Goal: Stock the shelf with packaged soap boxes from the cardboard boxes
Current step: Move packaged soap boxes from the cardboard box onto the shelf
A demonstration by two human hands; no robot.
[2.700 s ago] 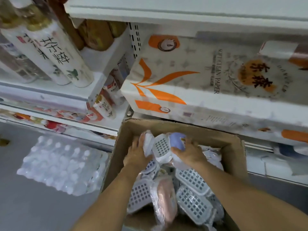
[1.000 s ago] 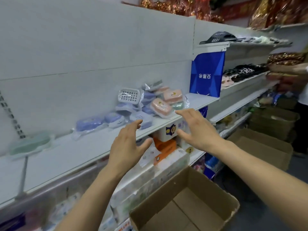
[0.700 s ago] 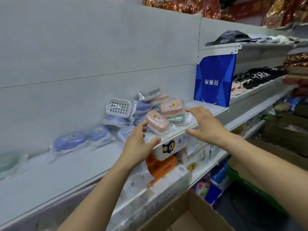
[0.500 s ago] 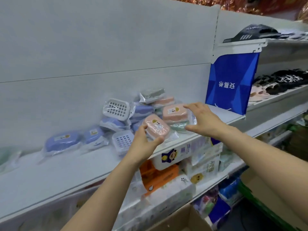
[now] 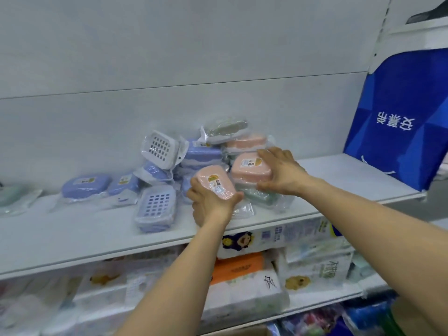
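Your left hand point(image 5: 213, 202) grips a pink soap box point(image 5: 216, 182) at the white shelf point(image 5: 72, 236) front edge; your right hand point(image 5: 282, 172) seemingly clasps another pink box point(image 5: 249, 167). Bare shelf lies right of that grip; a blue bag point(image 5: 402, 122) stands beyond.

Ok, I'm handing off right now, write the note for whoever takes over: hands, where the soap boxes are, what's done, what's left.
Left hand grips a pink soap box at the front of the pile.
Right hand grips a second pink soap box stacked on a green one.
Done: a loose heap of bagged purple, pink, green and white soap boxes sits on the white shelf.
Left: tidy the heap into rows. The cardboard box is barely in view, so remaining stock is unknown.
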